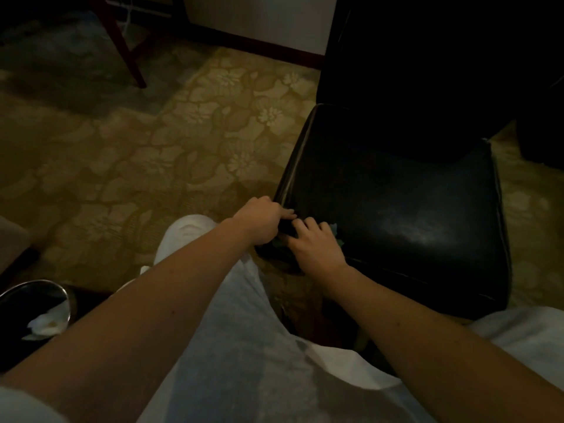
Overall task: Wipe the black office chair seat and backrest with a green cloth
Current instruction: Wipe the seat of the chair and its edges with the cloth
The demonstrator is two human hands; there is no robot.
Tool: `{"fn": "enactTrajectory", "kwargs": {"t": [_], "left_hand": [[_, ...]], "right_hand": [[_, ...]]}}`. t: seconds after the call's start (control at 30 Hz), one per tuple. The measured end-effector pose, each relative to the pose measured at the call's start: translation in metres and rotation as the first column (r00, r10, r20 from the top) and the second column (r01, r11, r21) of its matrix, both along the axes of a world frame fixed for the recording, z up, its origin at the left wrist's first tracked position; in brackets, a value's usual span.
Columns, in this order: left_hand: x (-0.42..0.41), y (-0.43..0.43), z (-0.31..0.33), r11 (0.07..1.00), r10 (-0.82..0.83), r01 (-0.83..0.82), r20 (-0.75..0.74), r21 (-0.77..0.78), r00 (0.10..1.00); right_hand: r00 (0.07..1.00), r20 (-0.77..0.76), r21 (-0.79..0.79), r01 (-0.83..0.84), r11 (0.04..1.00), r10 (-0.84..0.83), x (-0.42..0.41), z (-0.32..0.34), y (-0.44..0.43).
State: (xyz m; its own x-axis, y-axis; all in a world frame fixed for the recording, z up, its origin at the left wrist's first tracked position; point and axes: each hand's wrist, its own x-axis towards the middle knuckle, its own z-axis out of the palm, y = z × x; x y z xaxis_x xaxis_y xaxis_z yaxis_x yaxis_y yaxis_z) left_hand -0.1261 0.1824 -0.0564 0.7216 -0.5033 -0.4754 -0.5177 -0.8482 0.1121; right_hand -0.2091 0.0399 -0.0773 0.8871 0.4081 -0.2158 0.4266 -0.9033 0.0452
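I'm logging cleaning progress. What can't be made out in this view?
- green cloth: head view, mostly under the right hand; only edges show.
- backrest: head view, top cut by the upper edge, rest too dark.
- left hand grip at the seat corner: too dim to tell.
- chair base: hidden beneath the seat.

Hotel-like room: floral carpet [189, 141], wooden skirting [268, 50], metal bin [36, 309].
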Motion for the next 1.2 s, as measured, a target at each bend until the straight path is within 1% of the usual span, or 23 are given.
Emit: {"fn": "enactTrajectory", "kwargs": {"t": [0.1,0.27,0.43,0.6,0.67,0.8,0.93,1.03,1.13,1.2], "left_hand": [[-0.001,0.0,0.001,1.0,-0.003,0.003,-0.009,0.015,1.0],[0.001,0.001,0.006,0.999,0.021,-0.023,-0.09,-0.026,0.996],[-0.007,-0.005,0.01,0.999,0.034,-0.036,-0.07,-0.032,0.997],[-0.003,-0.006,0.011,0.999,-0.039,0.039,-0.024,0.012,0.999],[-0.001,-0.004,0.007,0.998,-0.062,0.063,-0.016,0.027,0.998],[0.004,-0.001,0.003,0.999,-0.034,0.033,-0.039,-0.018,0.999],[0.004,-0.001,-0.003,0.999,0.003,-0.005,-0.038,-0.05,0.999],[0.0,-0.002,-0.005,0.997,0.036,-0.038,-0.036,-0.06,0.999],[-0.004,-0.003,-0.002,0.999,0.009,-0.01,-0.013,-0.032,1.0],[-0.007,-0.002,-0.002,1.0,-0.013,0.013,-0.001,-0.019,1.0]], "right_hand": [[1.0,0.006,-0.011,-0.001,1.0,0.001,-0.002,-0.003,-0.007],[0.989,-0.09,-0.061,-0.123,0.99,0.118,-0.003,0.008,-0.042],[0.977,-0.093,-0.101,-0.202,0.974,0.193,0.0,0.02,-0.03],[0.992,-0.052,-0.045,-0.12,0.992,0.118,0.004,0.011,-0.009],[0.986,-0.075,-0.049,-0.153,0.987,0.149,0.003,0.009,-0.017],[0.959,-0.109,-0.085,-0.269,0.959,0.26,-0.002,0.011,-0.052],[0.952,-0.095,-0.107,-0.301,0.948,0.292,-0.005,0.012,-0.061],[0.954,-0.072,-0.106,-0.296,0.949,0.29,-0.003,0.008,-0.043],[0.971,-0.054,-0.065,-0.235,0.97,0.232,0.0,0.006,-0.034],[0.97,-0.06,-0.072,-0.24,0.968,0.236,0.0,0.005,-0.041]]}}
